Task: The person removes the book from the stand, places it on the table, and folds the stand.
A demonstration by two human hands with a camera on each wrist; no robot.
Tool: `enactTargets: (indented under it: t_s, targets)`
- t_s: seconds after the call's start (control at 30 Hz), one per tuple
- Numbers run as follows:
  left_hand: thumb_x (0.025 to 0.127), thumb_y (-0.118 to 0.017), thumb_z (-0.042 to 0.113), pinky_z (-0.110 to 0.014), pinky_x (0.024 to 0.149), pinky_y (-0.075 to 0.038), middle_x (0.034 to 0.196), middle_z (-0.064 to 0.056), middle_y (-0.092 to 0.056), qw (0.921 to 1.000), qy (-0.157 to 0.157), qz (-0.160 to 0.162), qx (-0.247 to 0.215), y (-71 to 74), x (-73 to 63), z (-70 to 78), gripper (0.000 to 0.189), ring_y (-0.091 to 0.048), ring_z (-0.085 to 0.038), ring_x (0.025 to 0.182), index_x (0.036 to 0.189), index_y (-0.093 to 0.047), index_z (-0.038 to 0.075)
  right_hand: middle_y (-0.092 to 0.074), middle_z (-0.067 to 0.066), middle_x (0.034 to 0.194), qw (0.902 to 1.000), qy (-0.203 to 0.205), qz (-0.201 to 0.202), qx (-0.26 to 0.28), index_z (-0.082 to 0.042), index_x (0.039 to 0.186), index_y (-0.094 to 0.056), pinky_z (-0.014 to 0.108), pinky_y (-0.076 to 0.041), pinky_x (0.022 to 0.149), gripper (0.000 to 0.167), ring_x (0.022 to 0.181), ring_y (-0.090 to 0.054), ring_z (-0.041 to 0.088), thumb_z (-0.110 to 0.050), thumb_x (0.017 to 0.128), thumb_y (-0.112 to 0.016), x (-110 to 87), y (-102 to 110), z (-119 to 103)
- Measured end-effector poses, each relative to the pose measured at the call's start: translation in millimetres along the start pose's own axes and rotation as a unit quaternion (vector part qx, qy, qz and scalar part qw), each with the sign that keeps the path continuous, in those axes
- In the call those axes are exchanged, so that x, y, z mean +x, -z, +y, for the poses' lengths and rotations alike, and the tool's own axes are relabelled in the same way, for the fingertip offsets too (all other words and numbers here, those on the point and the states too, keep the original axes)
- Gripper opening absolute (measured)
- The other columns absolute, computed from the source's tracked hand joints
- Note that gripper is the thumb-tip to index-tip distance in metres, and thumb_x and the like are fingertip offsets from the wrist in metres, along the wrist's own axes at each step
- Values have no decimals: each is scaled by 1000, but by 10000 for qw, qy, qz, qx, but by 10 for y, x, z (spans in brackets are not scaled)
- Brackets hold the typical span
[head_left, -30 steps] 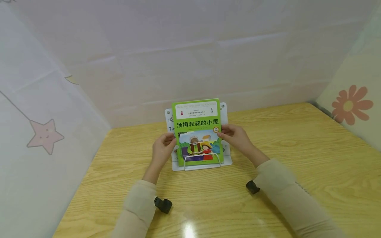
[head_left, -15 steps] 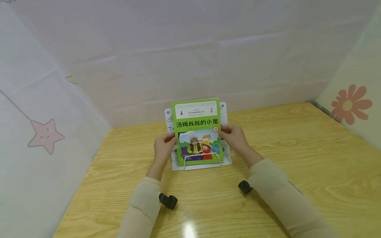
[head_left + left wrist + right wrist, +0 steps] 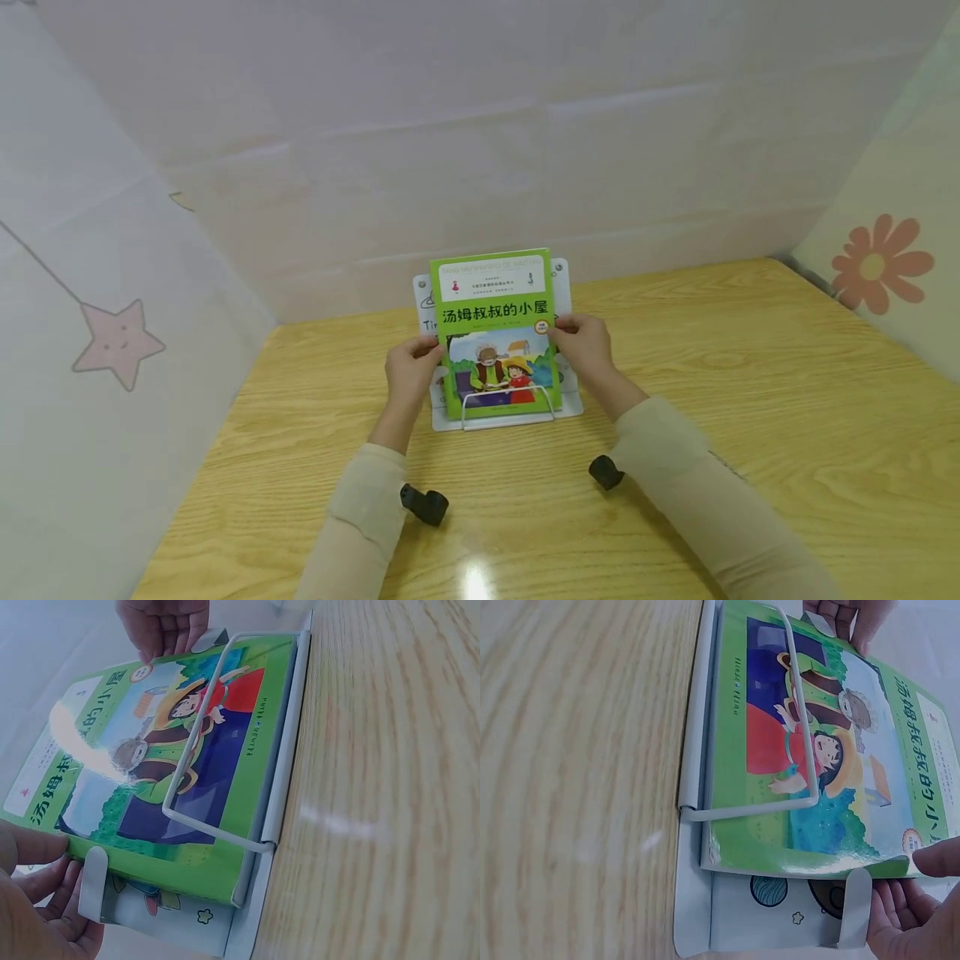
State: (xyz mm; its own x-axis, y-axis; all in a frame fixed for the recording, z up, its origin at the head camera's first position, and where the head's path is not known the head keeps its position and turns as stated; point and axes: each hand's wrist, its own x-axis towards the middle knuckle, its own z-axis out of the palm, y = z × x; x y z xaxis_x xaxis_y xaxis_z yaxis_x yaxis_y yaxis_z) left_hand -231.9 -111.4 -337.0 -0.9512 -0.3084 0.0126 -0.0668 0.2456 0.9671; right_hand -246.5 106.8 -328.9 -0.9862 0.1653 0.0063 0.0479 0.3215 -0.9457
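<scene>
A green picture book (image 3: 498, 312) with Chinese lettering leans upright on a white printed book stand (image 3: 573, 403). My left hand (image 3: 408, 371) holds the book's left edge, thumb at the front and fingers behind. At the opposite edge my right hand (image 3: 587, 346) grips in the same way, its thumb beside the round badge. A white wire bracket (image 3: 178, 780) crosses the lower cover. Small white side tabs on the stand, one tab (image 3: 94, 883) by the left hand and another tab (image 3: 855, 907) by the right, lie close to the fingers. Most fingers are partly hidden behind the book.
The stand rests on a light wood-grain table (image 3: 750, 367). Behind it hangs a pale cloth backdrop (image 3: 487, 150), with a pink star (image 3: 118, 343) at left and a red flower (image 3: 883, 265) at right. Black wrist cameras, one camera (image 3: 425, 504) at left, sit on the sleeves.
My right forearm has shifted left and inward, and the left forearm slightly to the right. Both hands stay at the book's edges; book and stand look nearly unmoved.
</scene>
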Motion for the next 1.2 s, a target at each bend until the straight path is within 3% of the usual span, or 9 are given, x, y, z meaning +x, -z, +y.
enactTargets:
  t_s: [0.37, 1.0, 1.2]
  targets:
    - [79, -61, 7, -27, 72, -47, 93, -11, -59, 9999, 82, 74, -54, -9, -16, 20, 20, -54, -20, 85, 97, -62, 0, -52, 14, 95, 9998, -103, 154, -33, 4, 103, -56, 27, -45, 70, 25, 85, -49, 22, -10, 82, -55, -1, -22, -29]
    - [77, -63, 5, -26, 75, -46, 95, -13, -60, 9987, -151, 379, -312, 39, 5, 91, 21, -54, -21, 87, 97, -62, -2, -53, 14, 99, 9995, 17, -189, 250, 3, 111, -53, 26, -49, 67, 29, 86, -53, 22, -8, 84, -54, 22, 13, -240]
    - [77, -63, 5, -25, 75, -45, 95, -13, -60, 9981, -256, 347, -450, 41, 44, 121, 21, -53, -20, 86, 97, -62, -3, -52, 14, 101, 9995, 213, -100, 196, 4, 111, -53, 26, -45, 76, 29, 92, -49, 22, -8, 85, -52, 20, 40, -342]
